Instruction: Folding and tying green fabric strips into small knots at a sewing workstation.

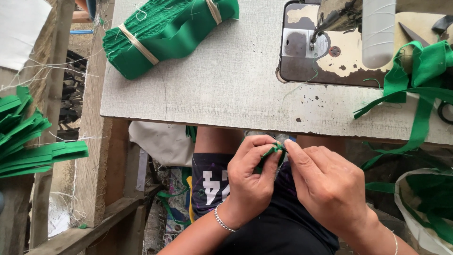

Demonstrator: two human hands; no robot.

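My left hand (250,182) and my right hand (325,184) meet over my lap, below the table edge. Between their fingertips they pinch a small folded piece of green fabric (272,152). The left hand wraps most of the piece, so little of it shows. A thin bracelet sits on each wrist. The sewing machine's needle and presser foot (312,41) stand on the worn machine bed (349,66) at the far side of the table, apart from both hands.
A bundle of green fabric strips (163,33) tied with bands lies on the grey table (226,85) at far left. Loose green strips (420,89) hang off the right edge. More green pieces (28,141) are stacked at left. Scissors (414,34) lie at far right.
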